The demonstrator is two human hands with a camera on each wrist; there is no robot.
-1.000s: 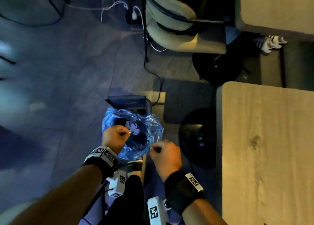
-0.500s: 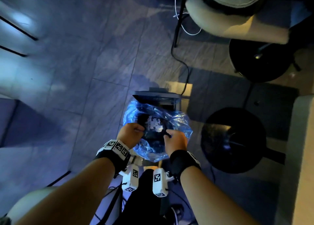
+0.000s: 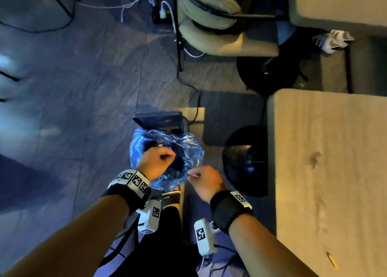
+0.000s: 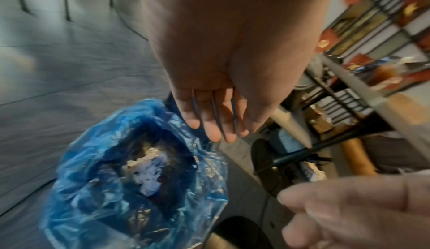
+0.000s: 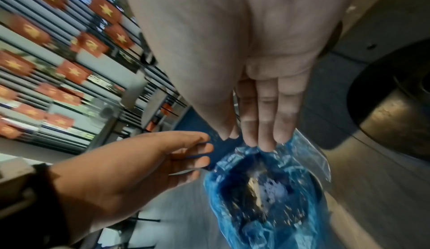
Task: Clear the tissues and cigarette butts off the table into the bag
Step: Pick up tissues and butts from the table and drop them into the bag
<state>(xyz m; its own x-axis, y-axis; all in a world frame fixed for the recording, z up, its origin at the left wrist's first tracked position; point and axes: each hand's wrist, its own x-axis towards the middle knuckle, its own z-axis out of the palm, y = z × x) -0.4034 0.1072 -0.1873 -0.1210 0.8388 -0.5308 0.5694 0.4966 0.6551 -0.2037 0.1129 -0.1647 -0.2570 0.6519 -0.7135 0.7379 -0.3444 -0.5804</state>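
Note:
A blue plastic bag (image 3: 188, 149) hangs open low over the floor, left of the wooden table (image 3: 326, 172). White tissue (image 4: 149, 175) lies at the bottom of the bag (image 4: 93, 197). My left hand (image 3: 161, 157) hovers over the bag's mouth; in the left wrist view its fingers (image 4: 214, 124) are nearly straight and hold nothing. My right hand (image 3: 191, 175) pinches the near right rim of the bag (image 5: 291, 161), fingertips (image 5: 265, 142) on the plastic. A small yellowish butt-like piece (image 3: 332, 260) lies near the table's front edge.
A black bin lid (image 3: 161, 120) stands just behind the bag. A round black table base (image 3: 245, 161) sits on the floor to the right. Farther back are a cushioned chair (image 3: 219, 35), cables (image 3: 188, 84) and white shoes (image 3: 333, 40).
Half a second ago both hands held the bag's rim close together. My left hand has let go and now sits over the opening; my right hand has drawn the rim back to the right.

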